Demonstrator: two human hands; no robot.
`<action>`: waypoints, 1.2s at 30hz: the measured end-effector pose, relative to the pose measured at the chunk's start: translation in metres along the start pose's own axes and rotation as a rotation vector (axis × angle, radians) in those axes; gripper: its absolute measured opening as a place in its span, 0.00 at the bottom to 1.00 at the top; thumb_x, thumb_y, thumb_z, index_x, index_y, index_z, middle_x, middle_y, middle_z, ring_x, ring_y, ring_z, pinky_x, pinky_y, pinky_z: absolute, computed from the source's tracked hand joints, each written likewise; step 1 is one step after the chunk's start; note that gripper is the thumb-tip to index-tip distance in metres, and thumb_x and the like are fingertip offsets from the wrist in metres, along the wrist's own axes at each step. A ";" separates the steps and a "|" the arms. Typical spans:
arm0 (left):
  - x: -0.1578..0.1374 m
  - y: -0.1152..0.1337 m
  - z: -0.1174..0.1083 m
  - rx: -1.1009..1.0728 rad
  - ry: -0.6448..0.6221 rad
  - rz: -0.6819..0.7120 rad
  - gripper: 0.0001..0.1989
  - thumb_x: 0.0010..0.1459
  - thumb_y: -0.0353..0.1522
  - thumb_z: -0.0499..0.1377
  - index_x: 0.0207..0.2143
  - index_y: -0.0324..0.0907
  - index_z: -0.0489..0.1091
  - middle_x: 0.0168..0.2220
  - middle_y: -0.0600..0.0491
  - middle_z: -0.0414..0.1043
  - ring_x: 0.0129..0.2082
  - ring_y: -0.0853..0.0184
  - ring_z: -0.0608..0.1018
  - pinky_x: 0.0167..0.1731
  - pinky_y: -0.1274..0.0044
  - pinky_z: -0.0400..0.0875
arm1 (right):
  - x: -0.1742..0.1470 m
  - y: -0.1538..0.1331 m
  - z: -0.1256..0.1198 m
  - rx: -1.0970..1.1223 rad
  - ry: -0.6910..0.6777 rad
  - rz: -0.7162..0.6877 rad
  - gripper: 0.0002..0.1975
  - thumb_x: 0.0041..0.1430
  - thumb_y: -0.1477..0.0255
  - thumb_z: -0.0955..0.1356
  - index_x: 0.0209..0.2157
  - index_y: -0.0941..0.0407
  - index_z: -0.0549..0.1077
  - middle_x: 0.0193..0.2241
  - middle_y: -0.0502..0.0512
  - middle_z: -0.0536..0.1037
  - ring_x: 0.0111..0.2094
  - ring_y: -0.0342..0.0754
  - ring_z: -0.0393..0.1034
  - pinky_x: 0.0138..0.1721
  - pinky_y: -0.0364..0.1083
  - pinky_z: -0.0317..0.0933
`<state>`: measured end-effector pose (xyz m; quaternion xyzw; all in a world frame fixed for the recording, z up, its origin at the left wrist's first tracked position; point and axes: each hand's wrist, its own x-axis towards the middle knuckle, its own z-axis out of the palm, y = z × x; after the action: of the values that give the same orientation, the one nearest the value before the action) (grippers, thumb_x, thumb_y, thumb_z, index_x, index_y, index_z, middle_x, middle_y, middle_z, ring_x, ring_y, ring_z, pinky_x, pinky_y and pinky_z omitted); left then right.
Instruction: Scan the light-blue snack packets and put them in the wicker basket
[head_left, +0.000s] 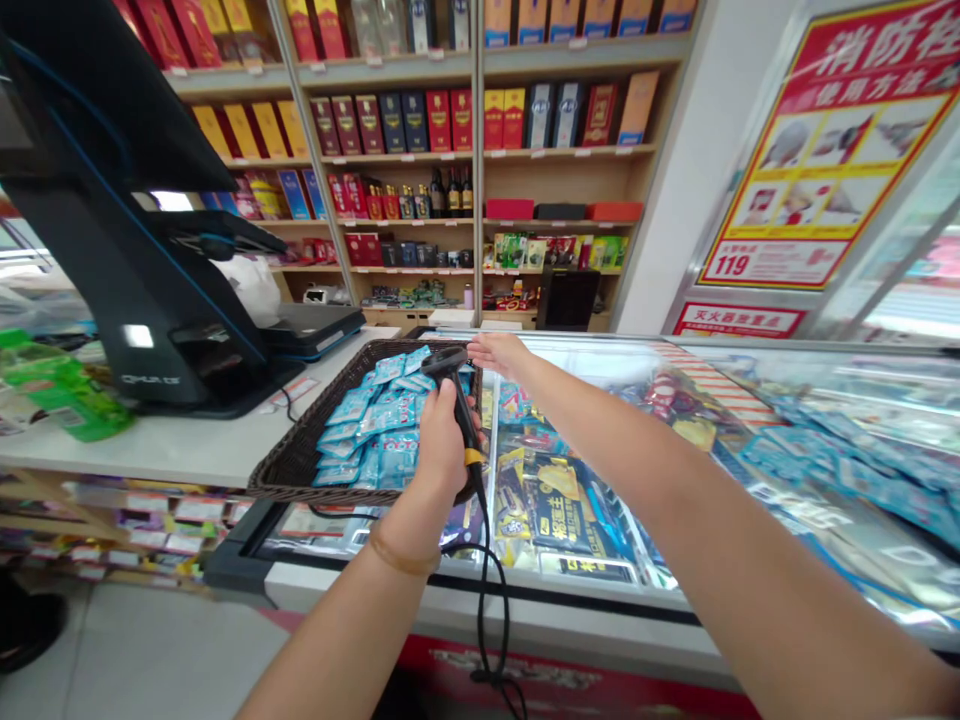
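A black barcode scanner [466, 425] with a yellow band is gripped by my left hand [441, 440], its head tilted up and forward. Its cable hangs down in front of the freezer. Just right of the scanner head is my right hand [500, 353], with its fingers stretched out together and nothing seen in it. Whether its fingertips touch the scanner I cannot tell. Beneath and left of the scanner stands a dark woven basket [292, 455], filled with small blue packets [379, 425]. The basket rests partly over the glass-topped freezer [517, 585].
A black checkout terminal [176, 300] stands on the white counter [202, 455] at left, beside a green bottle [64, 385]. Packaged frozen goods [559, 500] lie under the glass. Shelves [405, 160] of boxes and bottles line the back; a red poster [832, 150] hangs right.
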<state>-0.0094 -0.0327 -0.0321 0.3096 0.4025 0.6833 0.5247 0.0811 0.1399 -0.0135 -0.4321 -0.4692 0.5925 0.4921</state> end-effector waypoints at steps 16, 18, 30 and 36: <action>-0.013 -0.106 0.104 0.049 -0.291 -0.128 0.22 0.52 0.50 0.62 0.34 0.42 0.63 0.23 0.58 0.66 0.16 0.74 0.68 0.15 0.81 0.61 | -0.096 0.032 -0.237 -0.657 0.490 -0.098 0.10 0.62 0.72 0.66 0.41 0.55 0.79 0.48 0.56 0.81 0.53 0.51 0.73 0.56 0.50 0.62; -0.013 -0.118 0.106 0.066 -0.316 -0.136 0.22 0.52 0.50 0.63 0.35 0.42 0.63 0.25 0.58 0.67 0.17 0.74 0.69 0.15 0.81 0.60 | -0.112 0.037 -0.268 -0.783 0.592 -0.087 0.13 0.62 0.72 0.66 0.46 0.54 0.79 0.54 0.59 0.77 0.60 0.56 0.66 0.62 0.56 0.55; -0.016 -0.139 0.093 0.135 -0.343 -0.128 0.23 0.52 0.51 0.63 0.33 0.43 0.62 0.24 0.58 0.67 0.16 0.74 0.67 0.14 0.81 0.60 | -0.143 0.044 -0.295 -1.455 0.544 0.409 0.33 0.63 0.54 0.64 0.63 0.58 0.67 0.64 0.71 0.63 0.66 0.69 0.53 0.61 0.68 0.50; -0.018 -0.142 0.091 0.156 -0.382 -0.118 0.25 0.50 0.53 0.63 0.34 0.43 0.61 0.24 0.58 0.66 0.16 0.74 0.67 0.14 0.80 0.61 | -0.155 0.025 -0.286 -1.491 0.474 0.068 0.23 0.63 0.72 0.64 0.59 0.60 0.71 0.54 0.68 0.76 0.54 0.61 0.71 0.55 0.52 0.62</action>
<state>0.1383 -0.0120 -0.1125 0.4489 0.3649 0.5470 0.6051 0.3777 0.0219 -0.0837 -0.7777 -0.6121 0.0275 0.1407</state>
